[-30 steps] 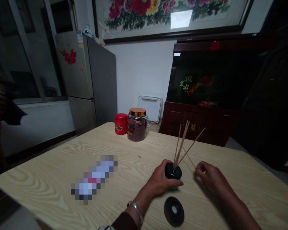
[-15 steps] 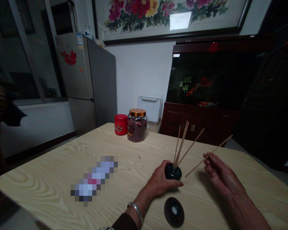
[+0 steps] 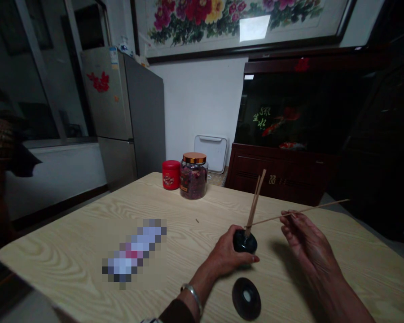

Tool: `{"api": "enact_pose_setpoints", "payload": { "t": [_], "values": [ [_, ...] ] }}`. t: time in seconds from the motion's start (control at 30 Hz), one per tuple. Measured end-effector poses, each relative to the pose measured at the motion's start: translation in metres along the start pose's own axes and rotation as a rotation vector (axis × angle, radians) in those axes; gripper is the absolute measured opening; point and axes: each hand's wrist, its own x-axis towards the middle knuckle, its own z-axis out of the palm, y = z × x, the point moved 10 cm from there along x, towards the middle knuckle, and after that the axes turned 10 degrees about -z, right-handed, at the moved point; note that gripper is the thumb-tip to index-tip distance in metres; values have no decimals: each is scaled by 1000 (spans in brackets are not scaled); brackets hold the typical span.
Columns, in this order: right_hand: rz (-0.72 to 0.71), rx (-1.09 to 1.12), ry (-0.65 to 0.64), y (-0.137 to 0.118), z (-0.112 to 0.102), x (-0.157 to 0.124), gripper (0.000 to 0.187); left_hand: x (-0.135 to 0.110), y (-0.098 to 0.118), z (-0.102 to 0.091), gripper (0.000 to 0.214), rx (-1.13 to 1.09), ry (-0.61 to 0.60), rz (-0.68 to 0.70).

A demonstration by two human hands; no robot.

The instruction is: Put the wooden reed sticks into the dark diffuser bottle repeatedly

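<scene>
My left hand (image 3: 226, 256) is wrapped round a small black bottle (image 3: 244, 241) standing on the wooden table (image 3: 87, 251). A few thin reed sticks (image 3: 256, 200) rise from the bottle's neck. My right hand (image 3: 303, 242) pinches a single reed stick (image 3: 319, 207) near its middle, held almost level just right of the bottle, with its left end close to the bottle's neck. A black round lid (image 3: 246, 298) lies flat on the table in front of the bottle.
A blurred-out flat packet (image 3: 134, 251) lies left of my hands. A red tin (image 3: 171, 174) and a glass jar with a copper lid (image 3: 194, 175) stand at the far table edge. Beyond are a fridge (image 3: 128, 112) and a dark fish tank cabinet (image 3: 289, 134).
My right hand picked a reed stick off the table, lifted it and swung it towards level, its end near the bottle's neck. The left hand kept hold of the bottle.
</scene>
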Motion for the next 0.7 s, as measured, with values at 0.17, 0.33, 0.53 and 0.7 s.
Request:
{"api": "enact_pose_setpoints", "payload": {
  "t": [0.17,0.33,0.53,0.7],
  "values": [
    [-36,2,-16,-13,8,-2,27,1,-2,-2,75,28,23,1],
    [-144,-97,-92,-28,26,-8,25,2,-5,-1,77,24,14,-8],
    [-199,-359,-253,-23,50,-15,25,2,-4,-1,74,21,22,12],
    [-211,-535,-370,-8,68,-23,26,1,-1,0,71,16,10,19]
  ]
}}
